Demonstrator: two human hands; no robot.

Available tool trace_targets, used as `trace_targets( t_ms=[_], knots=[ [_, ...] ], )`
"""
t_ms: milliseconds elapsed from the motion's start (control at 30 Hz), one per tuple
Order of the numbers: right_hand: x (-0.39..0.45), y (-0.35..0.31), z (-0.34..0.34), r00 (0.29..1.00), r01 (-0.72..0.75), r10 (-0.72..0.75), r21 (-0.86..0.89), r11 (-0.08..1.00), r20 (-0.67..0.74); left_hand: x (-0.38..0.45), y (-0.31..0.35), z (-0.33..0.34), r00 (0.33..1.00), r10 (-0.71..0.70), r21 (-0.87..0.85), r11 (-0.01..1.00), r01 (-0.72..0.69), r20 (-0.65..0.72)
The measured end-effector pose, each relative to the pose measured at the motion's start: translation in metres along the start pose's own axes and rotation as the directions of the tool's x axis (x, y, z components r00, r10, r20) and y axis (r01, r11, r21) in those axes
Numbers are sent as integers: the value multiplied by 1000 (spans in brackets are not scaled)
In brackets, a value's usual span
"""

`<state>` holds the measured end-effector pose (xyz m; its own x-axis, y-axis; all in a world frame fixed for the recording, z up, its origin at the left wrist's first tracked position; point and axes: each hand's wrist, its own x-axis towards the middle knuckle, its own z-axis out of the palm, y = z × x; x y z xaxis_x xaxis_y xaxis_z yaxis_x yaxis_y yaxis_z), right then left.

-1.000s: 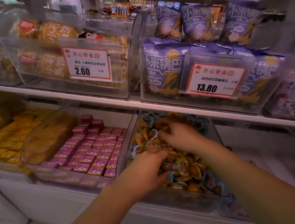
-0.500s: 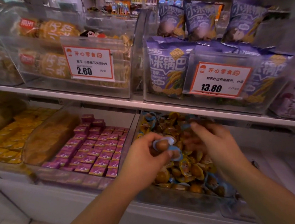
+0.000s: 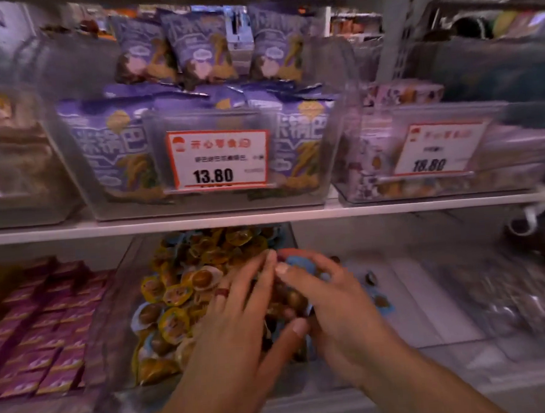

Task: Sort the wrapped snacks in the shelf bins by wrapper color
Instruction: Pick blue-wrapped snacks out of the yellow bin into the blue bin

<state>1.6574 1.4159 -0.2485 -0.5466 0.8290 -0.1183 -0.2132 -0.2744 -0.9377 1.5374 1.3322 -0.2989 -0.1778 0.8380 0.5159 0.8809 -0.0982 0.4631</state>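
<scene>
Both hands work in the bin (image 3: 125,283) of wrapped snacks (image 3: 177,295): left hand (image 3: 231,323) lies flat, fingers straight; right hand (image 3: 334,302) curls around blue-wrapped snacks (image 3: 297,263).

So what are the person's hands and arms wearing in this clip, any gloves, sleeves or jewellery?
No gloves and no sleeves in view: both forearms are bare up to the frame edge. The left hand wears a dark red ring on one finger. The right hand shows no ring or watch. Fingernails are short and unpainted.
</scene>
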Motion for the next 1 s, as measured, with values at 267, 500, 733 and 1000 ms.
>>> trace_targets(
  t_ms=[267, 500, 733, 1000],
  knots=[
    [65, -18, -111, 977, -88, 4, -388, 917, -214, 21, -30, 11, 987, -96, 114, 990, 81, 132],
    [80, -12, -137, 946, -5, -152, -482, 876, -287, 32, -43, 23, 953, -29, 290, 955, -63, 301],
    [47, 34, -67, 956, 294, -231, -621, 726, 182, 37, -39, 15, 930, -85, 489, 866, -108, 357],
    [44, 50, -60, 911, 393, -320, -777, 492, 259, 81, -52, 3, 992, -122, 197, 973, 118, 10]
  ],
)
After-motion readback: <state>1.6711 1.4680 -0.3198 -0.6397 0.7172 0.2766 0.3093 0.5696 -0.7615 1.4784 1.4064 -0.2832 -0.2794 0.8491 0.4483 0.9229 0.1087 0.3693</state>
